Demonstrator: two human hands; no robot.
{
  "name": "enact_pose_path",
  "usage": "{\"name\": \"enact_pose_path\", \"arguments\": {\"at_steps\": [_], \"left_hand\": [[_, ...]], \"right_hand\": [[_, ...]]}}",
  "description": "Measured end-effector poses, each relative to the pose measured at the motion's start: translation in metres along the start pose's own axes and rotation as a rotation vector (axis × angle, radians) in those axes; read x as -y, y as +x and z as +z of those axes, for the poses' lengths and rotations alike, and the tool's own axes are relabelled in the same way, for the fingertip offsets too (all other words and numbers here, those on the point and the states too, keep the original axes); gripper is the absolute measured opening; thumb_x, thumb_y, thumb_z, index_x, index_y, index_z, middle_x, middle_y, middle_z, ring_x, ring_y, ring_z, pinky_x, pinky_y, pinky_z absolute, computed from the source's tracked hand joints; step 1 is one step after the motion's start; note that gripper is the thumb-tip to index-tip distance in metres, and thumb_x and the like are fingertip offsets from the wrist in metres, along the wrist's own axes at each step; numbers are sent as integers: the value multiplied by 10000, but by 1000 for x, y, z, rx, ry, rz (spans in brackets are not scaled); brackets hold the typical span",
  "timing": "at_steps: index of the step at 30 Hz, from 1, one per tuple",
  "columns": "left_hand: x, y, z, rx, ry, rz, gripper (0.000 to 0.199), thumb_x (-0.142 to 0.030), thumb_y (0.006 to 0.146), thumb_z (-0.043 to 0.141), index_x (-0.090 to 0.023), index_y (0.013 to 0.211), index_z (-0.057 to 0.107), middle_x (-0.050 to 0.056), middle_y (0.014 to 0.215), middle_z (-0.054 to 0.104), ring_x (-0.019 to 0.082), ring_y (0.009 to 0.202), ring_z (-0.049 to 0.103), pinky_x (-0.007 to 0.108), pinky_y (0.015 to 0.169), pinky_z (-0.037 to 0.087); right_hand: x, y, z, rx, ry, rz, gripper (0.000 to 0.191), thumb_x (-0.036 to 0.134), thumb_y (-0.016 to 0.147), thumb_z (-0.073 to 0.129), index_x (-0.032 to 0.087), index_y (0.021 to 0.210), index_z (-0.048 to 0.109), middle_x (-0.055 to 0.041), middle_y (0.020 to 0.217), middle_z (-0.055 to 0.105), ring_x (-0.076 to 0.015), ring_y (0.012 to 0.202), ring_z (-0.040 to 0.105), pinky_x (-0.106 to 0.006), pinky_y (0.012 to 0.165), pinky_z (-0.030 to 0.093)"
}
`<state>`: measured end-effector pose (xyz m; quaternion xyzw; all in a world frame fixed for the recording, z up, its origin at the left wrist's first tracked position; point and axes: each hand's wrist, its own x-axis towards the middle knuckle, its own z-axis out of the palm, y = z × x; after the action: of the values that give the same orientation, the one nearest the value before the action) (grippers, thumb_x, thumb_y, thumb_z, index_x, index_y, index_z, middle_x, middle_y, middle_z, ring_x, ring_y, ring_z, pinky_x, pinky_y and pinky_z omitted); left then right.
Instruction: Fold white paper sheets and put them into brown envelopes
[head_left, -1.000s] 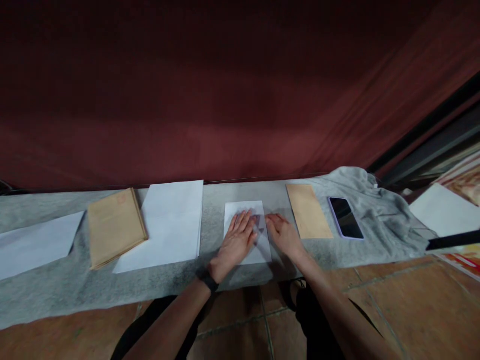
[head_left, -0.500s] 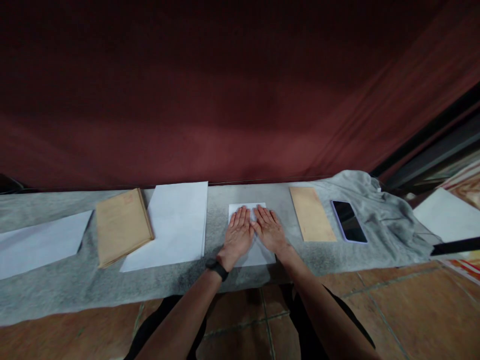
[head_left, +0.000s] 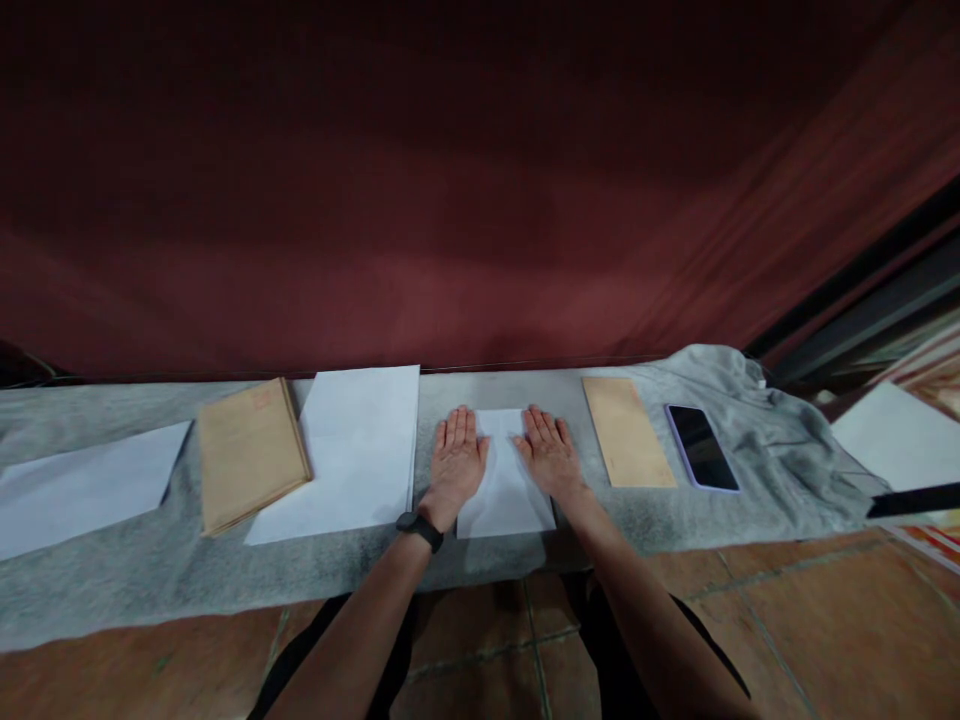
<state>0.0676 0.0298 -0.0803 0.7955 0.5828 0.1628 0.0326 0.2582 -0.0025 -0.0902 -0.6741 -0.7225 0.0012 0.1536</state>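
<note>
A white sheet of paper (head_left: 504, 490), apparently folded, lies flat on the grey cloth in front of me. My left hand (head_left: 457, 458) rests palm down over its left edge, fingers stretched out and pointing away from me. Over the right edge lies my right hand (head_left: 550, 455), also flat with straight fingers. Part of the paper's side edges is hidden under both hands. To the right is a single brown envelope (head_left: 630, 435), apart from my right hand. Larger white sheets (head_left: 360, 440) lie to the left of my left hand.
A stack of brown envelopes (head_left: 251, 455) overlaps the larger sheets' left side. Further left is another white sheet (head_left: 90, 490). A phone (head_left: 703, 448) in a purple case lies right of the single envelope, beside bunched grey cloth (head_left: 787, 450). A dark red surface (head_left: 480, 250) rises behind.
My hands have slid apart from the middle of the paper out to its left and right edges, uncovering its centre. The paper stays in place.
</note>
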Motion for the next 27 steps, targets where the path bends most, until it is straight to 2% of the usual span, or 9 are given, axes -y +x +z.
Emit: {"name": "enact_pose_path", "arguments": {"at_steps": [4,7,10,12,15,18,23,27], "left_hand": [[-10,-12,-6,-44,-13,8,607,-302,1006,352,-22,1545,334,236,1599,362,317,1527,270,543,1241,239],[-29,-38,-5,-60,-67,160,626,-268,990,377,-90,1581,274,189,1614,361,298,1532,260,543,1237,266],[-45,-68,0,1,-76,325,655,-227,967,402,-51,1580,250,220,1594,384,301,1519,293,527,1226,301],[-48,-81,3,22,-58,390,660,-188,955,410,-60,1581,248,223,1582,402,302,1515,304,545,1225,291],[-43,-88,1,19,-33,372,661,-184,959,401,-84,1590,233,206,1596,385,295,1521,292,555,1223,286],[-35,-88,-7,12,-14,310,626,-269,992,394,-92,1580,272,188,1603,383,286,1521,296,537,1230,285],[-21,-90,-19,29,25,241,699,-494,1006,410,-66,1553,334,215,1597,377,315,1515,308,548,1225,283],[-10,-93,-22,34,28,198,741,-544,994,419,-68,1557,336,217,1590,385,328,1506,324,546,1215,302]], "right_hand": [[2,-1,-8,-40,43,31,581,401,1075,271,106,1571,346,-153,1606,373,-303,1501,328,-530,1226,224],[12,-8,-15,-48,134,3,590,392,1077,237,91,1576,329,-156,1623,339,-279,1524,285,-511,1235,245],[27,-22,-16,-5,226,-78,584,392,1081,209,113,1581,323,-125,1638,320,-237,1533,264,-468,1237,282],[35,-33,-15,32,241,-143,580,390,1081,216,114,1579,327,-118,1636,329,-222,1533,264,-447,1243,282],[38,-45,-13,63,199,-209,564,382,1081,252,134,1582,326,-112,1627,348,-213,1526,285,-452,1256,256],[31,-49,-15,53,120,-208,566,402,1075,311,155,1584,325,-112,1637,321,-237,1524,290,-475,1258,231],[14,-46,-19,39,28,-139,587,427,1056,393,170,1581,341,-131,1637,312,-288,1507,323,-499,1243,227],[2,-45,-19,35,3,-77,595,435,1053,378,151,1576,349,-141,1626,335,-303,1508,318,-522,1233,224]]}}
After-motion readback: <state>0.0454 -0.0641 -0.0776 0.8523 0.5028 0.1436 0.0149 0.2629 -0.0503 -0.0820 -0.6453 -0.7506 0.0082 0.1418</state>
